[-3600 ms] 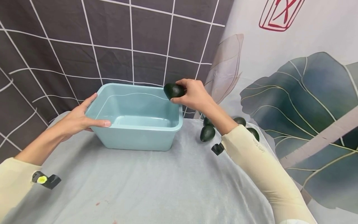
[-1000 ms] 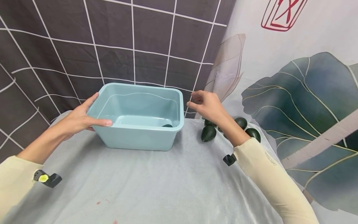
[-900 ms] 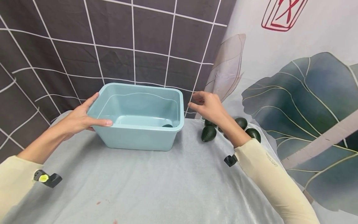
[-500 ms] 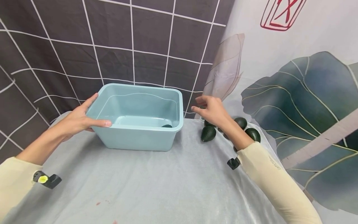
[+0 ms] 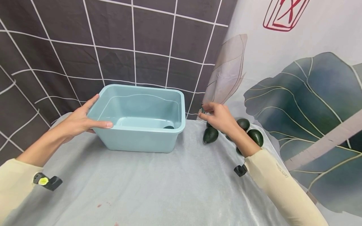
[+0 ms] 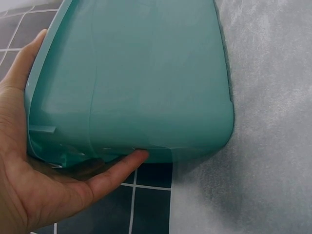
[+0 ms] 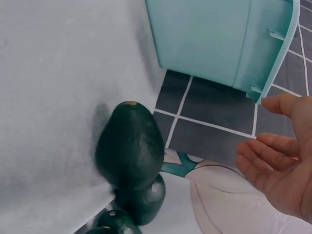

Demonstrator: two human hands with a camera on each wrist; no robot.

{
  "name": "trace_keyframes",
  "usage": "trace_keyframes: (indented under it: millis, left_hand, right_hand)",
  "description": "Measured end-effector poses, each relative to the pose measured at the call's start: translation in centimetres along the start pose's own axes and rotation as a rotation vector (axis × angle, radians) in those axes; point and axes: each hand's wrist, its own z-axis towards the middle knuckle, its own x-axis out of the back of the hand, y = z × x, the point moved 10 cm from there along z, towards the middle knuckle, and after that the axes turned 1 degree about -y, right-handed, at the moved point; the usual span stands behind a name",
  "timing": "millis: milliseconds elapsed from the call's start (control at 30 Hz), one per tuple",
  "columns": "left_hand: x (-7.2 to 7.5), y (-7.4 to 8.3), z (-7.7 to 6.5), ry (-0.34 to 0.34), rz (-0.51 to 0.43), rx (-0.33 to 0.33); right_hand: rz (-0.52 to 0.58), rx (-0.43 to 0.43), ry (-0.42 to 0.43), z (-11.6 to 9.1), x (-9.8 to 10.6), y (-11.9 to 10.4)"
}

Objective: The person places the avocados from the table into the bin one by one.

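Observation:
A light blue plastic basin (image 5: 141, 139) stands on the cloth-covered table, left of centre in the head view. My left hand (image 5: 80, 121) grips its left end, thumb over the front rim and fingers spread along the end wall. Inside, near the right end, shows the top of a dark green avocado (image 5: 169, 127), mostly hidden by the front wall. My right hand (image 5: 219, 116) holds nothing; its fingers are loosely bent above a group of avocados. One avocado (image 5: 210, 135) lies nearest the basin; in the right wrist view the avocado (image 7: 130, 146) sits left of my fingers.
More avocados, such as one (image 5: 255, 137) at the table's right edge, lie partly behind my right wrist. Grey cloth (image 5: 141, 185) covers the tabletop. A dark curtain with a white grid (image 5: 152, 37) hangs close behind the basin, and a leaf-patterned curtain (image 5: 299, 94) hangs at right.
The avocado that my right hand held over the basin's right rim is now inside the basin. My right hand has let go and moved right and down toward the other avocados; my left stays put.

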Motion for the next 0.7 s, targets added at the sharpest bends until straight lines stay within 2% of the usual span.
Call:
trace_keyframes:
  millis: [700]
  left_hand:
    - [-0.1, 0.0, 0.1, -0.009, -0.019, 0.001]
  right_hand:
    - [-0.034, -0.034, -0.024, -1.5, -1.2, 3.2]
